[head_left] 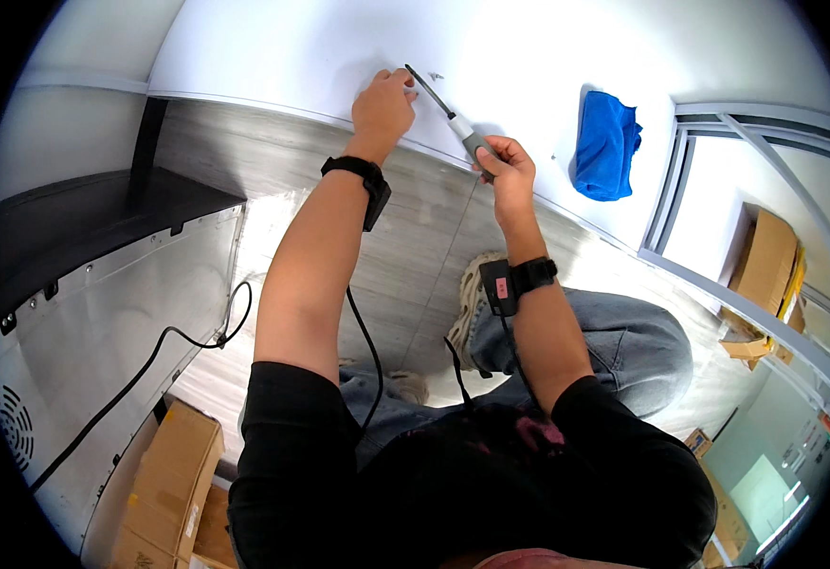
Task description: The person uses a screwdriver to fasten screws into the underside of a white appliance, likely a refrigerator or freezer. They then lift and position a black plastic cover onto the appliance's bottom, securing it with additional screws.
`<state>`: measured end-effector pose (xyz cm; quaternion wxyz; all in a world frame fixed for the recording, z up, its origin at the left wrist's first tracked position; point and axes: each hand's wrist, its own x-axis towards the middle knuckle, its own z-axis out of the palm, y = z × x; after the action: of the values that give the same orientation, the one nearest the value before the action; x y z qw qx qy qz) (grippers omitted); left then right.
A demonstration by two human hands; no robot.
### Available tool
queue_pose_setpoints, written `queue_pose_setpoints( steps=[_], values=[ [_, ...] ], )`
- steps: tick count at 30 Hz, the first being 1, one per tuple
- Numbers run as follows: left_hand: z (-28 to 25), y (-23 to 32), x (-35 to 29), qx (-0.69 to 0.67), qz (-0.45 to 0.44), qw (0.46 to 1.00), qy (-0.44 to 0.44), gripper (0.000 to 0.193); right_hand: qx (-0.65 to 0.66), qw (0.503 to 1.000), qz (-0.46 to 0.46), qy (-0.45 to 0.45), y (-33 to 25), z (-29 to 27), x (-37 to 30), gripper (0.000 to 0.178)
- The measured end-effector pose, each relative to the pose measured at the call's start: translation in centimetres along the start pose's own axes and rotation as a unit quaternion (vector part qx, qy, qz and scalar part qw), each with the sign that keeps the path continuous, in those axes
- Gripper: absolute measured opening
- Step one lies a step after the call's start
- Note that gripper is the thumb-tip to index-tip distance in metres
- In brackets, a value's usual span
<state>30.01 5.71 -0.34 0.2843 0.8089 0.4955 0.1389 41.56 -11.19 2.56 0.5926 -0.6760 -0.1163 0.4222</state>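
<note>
My right hand (505, 166) is wrapped round the grey and white handle of a screwdriver (461, 127). The dark shaft slants up and left over a white tabletop (529, 57). Close beside its tip is my left hand (383, 109), with the fingers curled in toward the thumb. Whether these fingers touch the tip or pinch something small, I cannot tell. Just right of the tip, a few small metal pieces that look like screws (437, 76) lie on the white surface. A crumpled blue cloth (608, 147) rests farther right.
A metal cabinet with a black top (83, 228) stands at left, a black cable (164, 339) running along it. Cardboard boxes lie at lower left (164, 488) and far right (764, 261). A metal frame (666, 199) borders the tabletop's right side. Cables hang from both wrist straps.
</note>
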Motion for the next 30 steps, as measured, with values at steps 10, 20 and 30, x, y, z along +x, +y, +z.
queue_pose_setpoints(
  steps=[10, 20, 30],
  values=[
    [0.9, 0.6, -0.3, 0.002, 0.007, 1.000, 0.026, 0.010, 0.012, 1.000, -0.009, -0.005, 0.1, -1.0, -0.2, 0.017],
    [0.7, 0.1, 0.7, -0.032, -0.039, 0.997, 0.062, 0.017, 0.025, 0.999, 0.013, -0.025, 0.2, -0.7, -0.4, 0.014],
    [1.2, -1.1, 0.6, -0.031, 0.002, 0.995, 0.096, 0.012, 0.023, 0.999, -0.001, -0.047, 0.3, -0.2, 0.0, 0.014]
  ],
)
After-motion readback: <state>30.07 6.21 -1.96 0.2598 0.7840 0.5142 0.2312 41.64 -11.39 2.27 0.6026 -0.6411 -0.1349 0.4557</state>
